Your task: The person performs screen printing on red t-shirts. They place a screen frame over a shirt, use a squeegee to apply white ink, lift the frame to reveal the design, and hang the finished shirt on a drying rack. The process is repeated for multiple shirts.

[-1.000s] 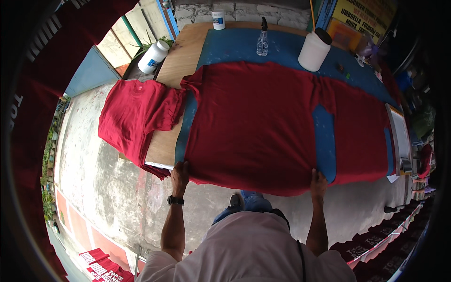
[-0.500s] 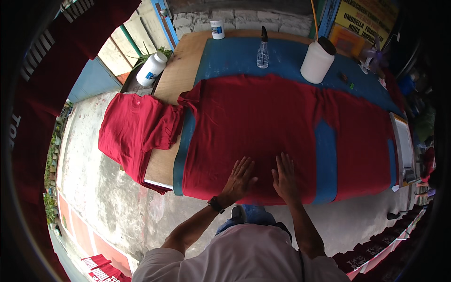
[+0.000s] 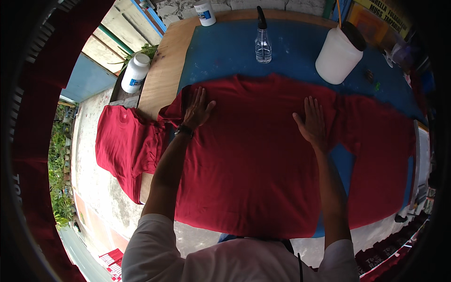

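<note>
A dark red T-shirt [image 3: 249,155] lies spread on the blue-topped table [image 3: 225,47], its neckline toward the far side. My left hand [image 3: 198,109] rests flat near its left shoulder, fingers stretched out. Near the right shoulder my right hand [image 3: 311,123] lies flat too, fingers pointing away from me. Neither hand holds anything. A second red shirt [image 3: 380,160] is spread on the right, touching or overlapping the first one's sleeve. To the left, several folded red shirts [image 3: 124,141] are piled at the table's wooden edge.
Along the far side stand a clear spray bottle [image 3: 263,44] with a black top, a large white jar [image 3: 339,56] with a stick, and a small white container [image 3: 205,13]. Another white jar [image 3: 136,73] is at the left. A framed screen [image 3: 421,160] sits at the right edge.
Both my hands have slid away from me over the shirt, from its near half up to the shoulders, and spread farther apart. The view has shifted closer over the table.
</note>
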`<state>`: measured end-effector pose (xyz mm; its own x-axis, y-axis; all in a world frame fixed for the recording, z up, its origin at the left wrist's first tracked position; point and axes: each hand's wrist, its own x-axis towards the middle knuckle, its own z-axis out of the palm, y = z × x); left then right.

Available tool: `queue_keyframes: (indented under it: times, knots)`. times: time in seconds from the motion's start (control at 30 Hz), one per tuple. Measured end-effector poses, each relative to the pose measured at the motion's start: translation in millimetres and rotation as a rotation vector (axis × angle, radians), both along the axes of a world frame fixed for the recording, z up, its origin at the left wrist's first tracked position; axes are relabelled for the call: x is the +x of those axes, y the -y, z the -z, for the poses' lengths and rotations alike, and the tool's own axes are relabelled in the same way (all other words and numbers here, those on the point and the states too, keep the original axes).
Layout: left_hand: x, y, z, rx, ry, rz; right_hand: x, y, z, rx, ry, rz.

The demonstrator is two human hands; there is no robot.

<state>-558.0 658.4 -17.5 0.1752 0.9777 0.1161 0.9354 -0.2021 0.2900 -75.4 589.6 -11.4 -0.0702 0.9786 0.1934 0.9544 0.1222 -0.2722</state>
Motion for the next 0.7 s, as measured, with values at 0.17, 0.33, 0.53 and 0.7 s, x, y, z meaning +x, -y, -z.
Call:
queue_keyframes:
  times: [0.17,0.33,0.53,0.7]
  knots:
    - [-71.2,-51.3,1.2,-0.093,-0.332,-0.183,25.2,-51.6,6.0,-0.015,-0.031,0.066]
    - [-22.1,-49.2,-34.3,-0.071,-0.518,-0.170,25.4,-59.0,7.5,-0.057,0.009,0.099]
    - [111.3,96.3,-27.8,-0.113,-0.011,0.612,25.3,-58.2,5.5,-0.050,0.007,0.096]
    - [-2.2,18.3,-33.7,-0.094,-0.166,0.176,25.9,-58.2,5.1,-0.023,0.024,0.078]
